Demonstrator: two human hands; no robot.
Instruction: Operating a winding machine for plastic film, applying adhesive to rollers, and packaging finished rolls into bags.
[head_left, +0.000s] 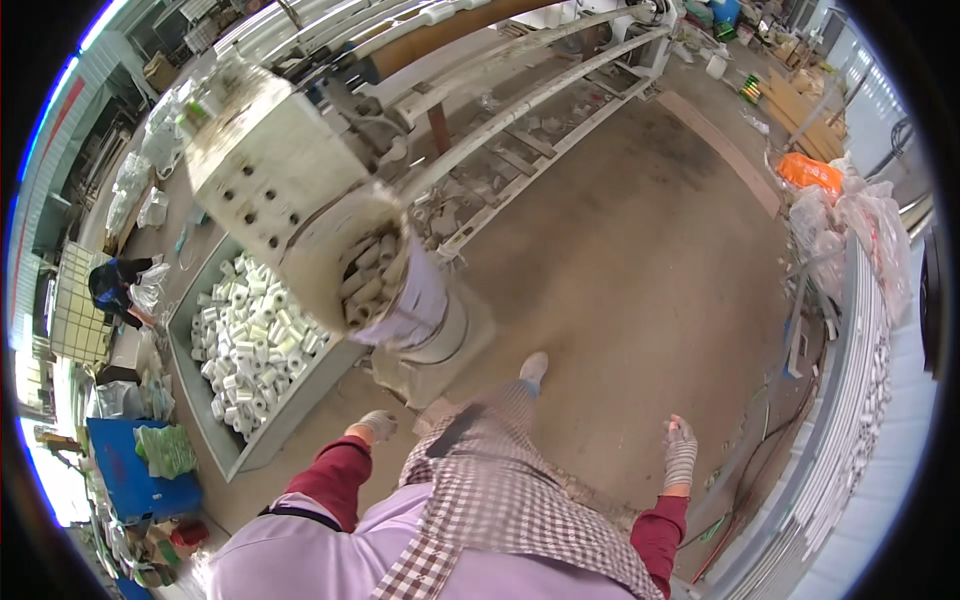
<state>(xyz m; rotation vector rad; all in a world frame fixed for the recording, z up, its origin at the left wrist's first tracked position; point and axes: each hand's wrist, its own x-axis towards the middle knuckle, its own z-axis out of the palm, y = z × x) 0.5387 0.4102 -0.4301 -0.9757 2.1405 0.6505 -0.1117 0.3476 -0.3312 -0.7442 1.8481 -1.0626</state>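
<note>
My left hand [378, 425], in a pale knitted glove, hangs beside my checked apron [490, 490], near a grey bin [232, 455] of short white rolls [250, 340]. Its fingers are too small and blurred to read. On the other side my right hand [680, 455], in a striped glove with bare fingertips, hangs over the floor with fingers loosely extended, holding nothing visible. Ahead of my left hand stands a tall pale bucket [415, 300] with greyish rolls [372, 275] inside. One shoe [535, 368] is stepping forward past it.
A machine with a white control box [270, 165] and long rails [540, 105] stands ahead. Long white tubes [850, 420], plastic bags [870, 235] and an orange sack [810, 172] line the right. At far left another person [115, 290] bends beside a blue box [135, 470].
</note>
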